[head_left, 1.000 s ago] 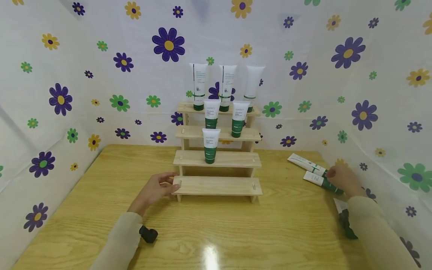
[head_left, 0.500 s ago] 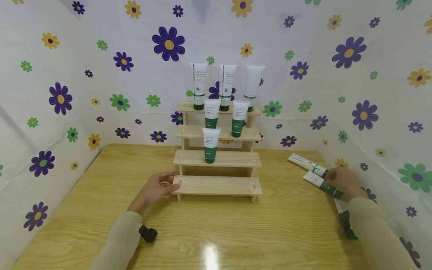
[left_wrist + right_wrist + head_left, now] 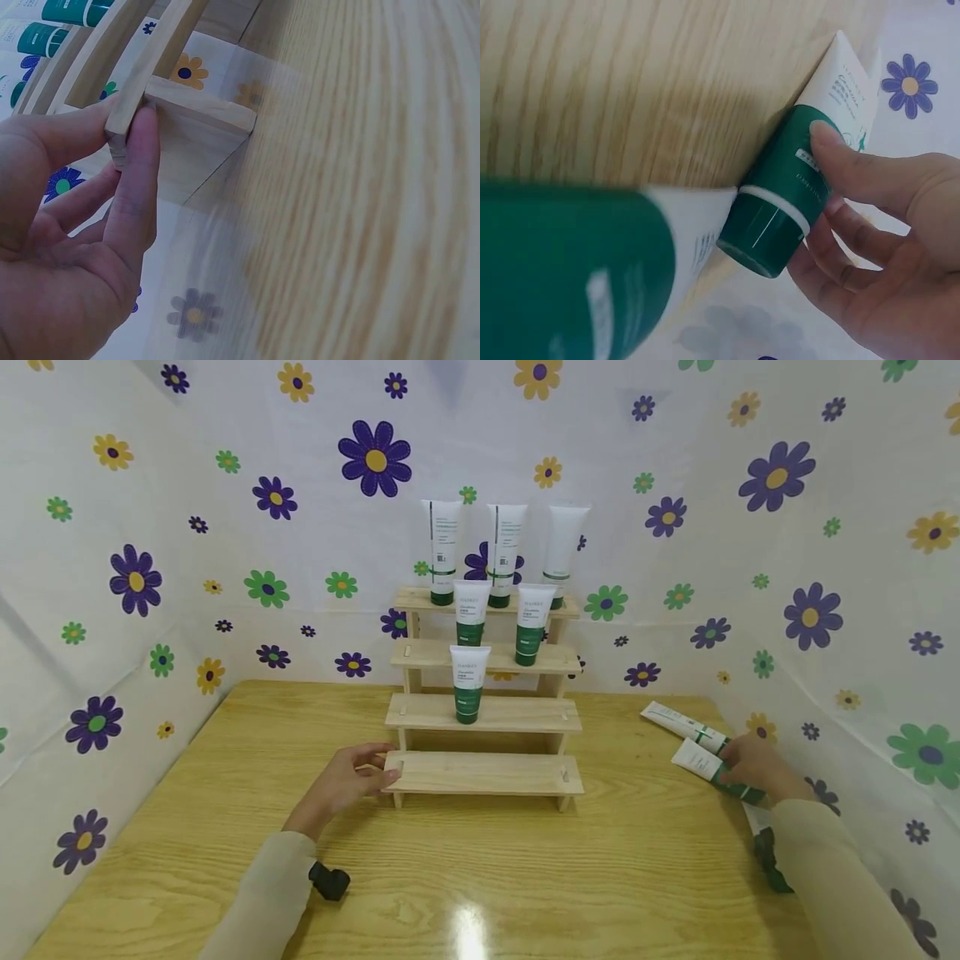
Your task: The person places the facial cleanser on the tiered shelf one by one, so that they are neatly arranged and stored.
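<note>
A stepped wooden display rack [image 3: 483, 774] stands mid-table. My left hand [image 3: 347, 783] pinches the left end of its lowest shelf, thumb and fingers around the board edge [image 3: 154, 67] in the left wrist view. Over at the right, a small white-and-green squeeze tube [image 3: 787, 161] lies under my right hand [image 3: 761, 767]. The thumb presses its green front while the other fingers curl along its far side in the right wrist view. A longer white tube [image 3: 678, 722] lies just behind it. The held tube's cap end is partly hidden by the hand in the head view.
Three tall white tubes [image 3: 442, 547] stand on the top shelf, two small tubes [image 3: 529, 627] on the second, one small tube [image 3: 468, 685] on the third. Another tube [image 3: 767, 852] lies beside the right sleeve. Flowered cloth [image 3: 817, 552] walls the table [image 3: 600, 860].
My right hand has shifted from behind the small tube onto it, and its fingers now grip it. The tube has turned slightly. My left hand stays at the shelf.
</note>
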`<state>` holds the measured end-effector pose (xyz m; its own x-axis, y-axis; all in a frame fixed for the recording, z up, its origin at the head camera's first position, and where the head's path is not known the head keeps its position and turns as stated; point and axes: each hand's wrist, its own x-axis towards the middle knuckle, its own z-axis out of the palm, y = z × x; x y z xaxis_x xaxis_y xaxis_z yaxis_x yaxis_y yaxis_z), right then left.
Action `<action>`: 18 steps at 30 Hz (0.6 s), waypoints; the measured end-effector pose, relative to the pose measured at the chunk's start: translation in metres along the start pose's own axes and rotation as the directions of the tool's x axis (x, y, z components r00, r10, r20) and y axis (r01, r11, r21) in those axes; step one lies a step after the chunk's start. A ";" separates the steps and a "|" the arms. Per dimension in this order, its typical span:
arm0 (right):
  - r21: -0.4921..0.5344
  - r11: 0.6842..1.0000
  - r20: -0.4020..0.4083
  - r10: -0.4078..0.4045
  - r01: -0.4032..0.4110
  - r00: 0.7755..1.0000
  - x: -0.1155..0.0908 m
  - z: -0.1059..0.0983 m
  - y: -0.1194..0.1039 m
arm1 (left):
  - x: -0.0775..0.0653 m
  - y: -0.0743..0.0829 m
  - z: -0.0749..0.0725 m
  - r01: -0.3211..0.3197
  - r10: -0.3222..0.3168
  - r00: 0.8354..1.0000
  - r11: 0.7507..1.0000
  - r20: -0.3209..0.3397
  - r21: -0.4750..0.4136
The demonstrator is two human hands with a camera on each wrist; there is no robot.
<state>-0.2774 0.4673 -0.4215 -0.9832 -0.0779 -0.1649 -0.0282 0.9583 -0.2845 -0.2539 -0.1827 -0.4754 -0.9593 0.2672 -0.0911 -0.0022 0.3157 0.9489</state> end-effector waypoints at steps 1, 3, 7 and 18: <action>-0.016 1.000 0.002 -0.016 0.016 1.000 0.000 -0.001 -0.002 | 0.000 0.001 0.000 -0.001 0.001 1.000 1.000 -0.001 0.006; -0.038 0.998 0.004 -0.046 0.046 0.999 0.000 -0.003 -0.006 | 0.000 0.002 -0.001 -0.003 0.003 1.000 1.000 -0.005 0.021; -0.052 0.996 0.015 -0.069 0.070 0.997 -0.001 -0.007 -0.014 | 0.000 0.003 -0.001 -0.007 0.007 1.000 0.999 -0.009 0.042; 0.006 0.989 -0.124 -0.145 0.147 0.982 0.003 -0.007 -0.045 | 0.001 0.002 0.000 0.013 -0.013 1.000 1.000 -0.001 0.003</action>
<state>-0.2804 0.4257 -0.4030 -0.9834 -0.1813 -0.0037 -0.1712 0.9348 -0.3113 -0.2544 -0.1816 -0.4741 -0.9594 0.2626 -0.1032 -0.0138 0.3214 0.9468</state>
